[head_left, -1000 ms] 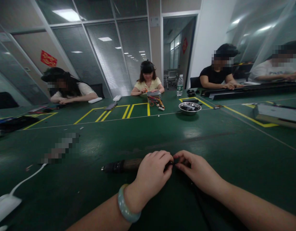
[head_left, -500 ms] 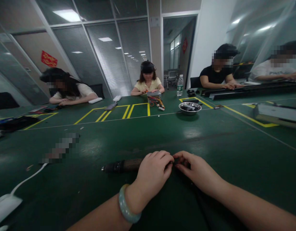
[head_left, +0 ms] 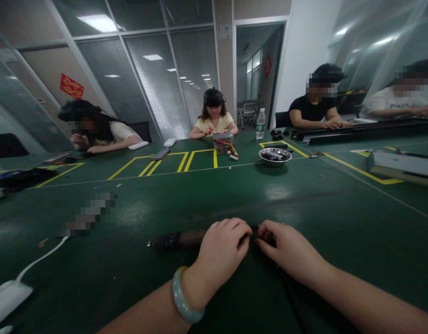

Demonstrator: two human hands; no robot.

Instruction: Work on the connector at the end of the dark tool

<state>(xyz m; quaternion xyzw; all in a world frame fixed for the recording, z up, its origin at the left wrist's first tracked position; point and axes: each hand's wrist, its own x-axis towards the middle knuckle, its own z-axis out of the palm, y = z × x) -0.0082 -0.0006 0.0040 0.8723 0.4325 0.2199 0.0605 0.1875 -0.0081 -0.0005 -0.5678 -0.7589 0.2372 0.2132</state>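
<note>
A dark, pen-shaped electric screwdriver (head_left: 191, 239) lies sideways on the green table, its metal tip pointing left. My left hand (head_left: 222, 248), with a pale green bangle (head_left: 186, 297) at the wrist, is wrapped over the rear part of the screwdriver and hides that end. Just right of it, my right hand (head_left: 290, 248) has thumb and fingers curled together at a small dark piece, too hidden to name. A narrow gap separates the two hands' fingertips. From below the right hand a dark cable (head_left: 290, 292) runs toward the near table edge.
On the left, a white cable (head_left: 41, 256) leads to a blurred strip. Farther back stand a metal bowl (head_left: 275, 157) with dark parts, a water bottle (head_left: 260, 124) and a grey box with coloured wires (head_left: 227, 146). Several people sit around the table (head_left: 186, 199).
My right hand has shifted slightly right, so its fingertips are now a little apart from my left hand's. The person at the left has raised a hand toward the face.
</note>
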